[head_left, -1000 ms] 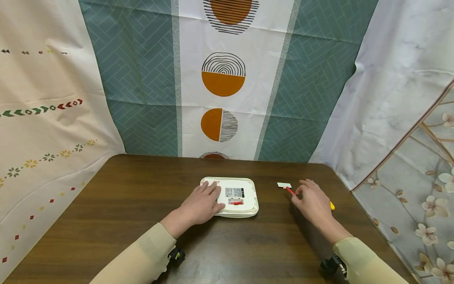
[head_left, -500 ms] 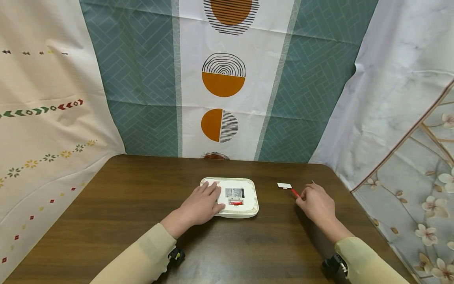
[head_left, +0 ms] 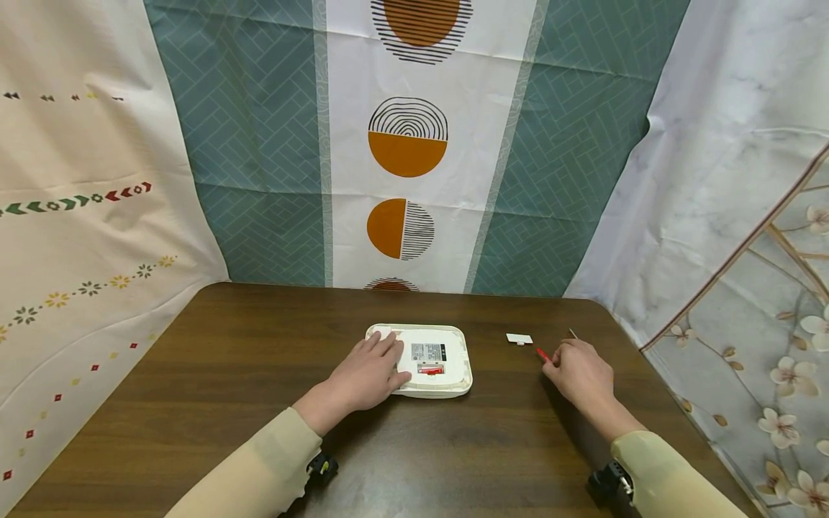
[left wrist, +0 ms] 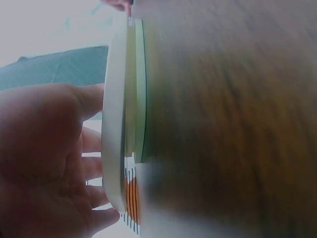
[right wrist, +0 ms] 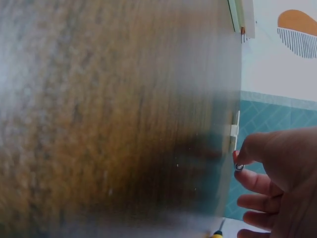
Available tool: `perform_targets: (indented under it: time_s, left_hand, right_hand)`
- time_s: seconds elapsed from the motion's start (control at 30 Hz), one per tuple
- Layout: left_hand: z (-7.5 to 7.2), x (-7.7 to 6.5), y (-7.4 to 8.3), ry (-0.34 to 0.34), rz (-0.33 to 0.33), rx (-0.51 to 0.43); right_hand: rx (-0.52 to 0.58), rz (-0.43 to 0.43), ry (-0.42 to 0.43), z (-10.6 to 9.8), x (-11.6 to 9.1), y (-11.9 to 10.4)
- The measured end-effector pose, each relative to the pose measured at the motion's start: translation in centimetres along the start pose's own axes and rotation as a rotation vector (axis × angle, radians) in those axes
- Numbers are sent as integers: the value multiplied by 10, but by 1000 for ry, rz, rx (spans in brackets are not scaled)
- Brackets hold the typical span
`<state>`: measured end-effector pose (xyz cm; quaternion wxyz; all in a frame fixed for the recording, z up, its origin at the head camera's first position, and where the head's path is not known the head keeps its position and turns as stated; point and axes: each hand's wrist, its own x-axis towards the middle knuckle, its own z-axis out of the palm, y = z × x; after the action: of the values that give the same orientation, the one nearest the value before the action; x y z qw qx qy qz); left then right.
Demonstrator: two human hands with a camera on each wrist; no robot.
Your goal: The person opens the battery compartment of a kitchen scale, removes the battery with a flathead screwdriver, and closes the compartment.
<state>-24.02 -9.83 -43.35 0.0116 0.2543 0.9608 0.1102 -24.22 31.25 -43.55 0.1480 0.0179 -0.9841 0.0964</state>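
Note:
My left hand [head_left: 370, 368] lies with spread fingers on the left part of a white, rounded, flat device [head_left: 456, 385], fingertips over its upper face. On that face are a printed label [head_left: 428, 352] and an open compartment holding a red battery [head_left: 431, 369]. In the left wrist view the device's pale edge [left wrist: 113, 134] stands beside the fingers, above a greenish base [left wrist: 140, 94]. Farther right, my right hand [head_left: 581, 370] pinches another red battery [head_left: 542, 355] between thumb and index finger, low over the table. Its round metal end [right wrist: 239, 167] shows in the right wrist view.
A small white battery cover [head_left: 519, 339] lies on the brown table [head_left: 272, 360] between device and right hand. Behind that hand a thin metal shaft [head_left: 573, 333] sticks out; the right wrist view shows its yellow handle [right wrist: 218, 234]. Patterned curtains [head_left: 408, 237] hang around the table.
My right hand has drawn slightly right and toward me with the red battery, away from the white cover. The left hand and the device have stayed put.

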Motion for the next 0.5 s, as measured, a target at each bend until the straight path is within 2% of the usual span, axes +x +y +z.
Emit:
perform_targets:
  time_s: [0.5]
  left_hand:
    - [1, 1, -1, -8, -6, 4]
  right_hand:
    - [-21, 38, -96, 4, 2, 0]
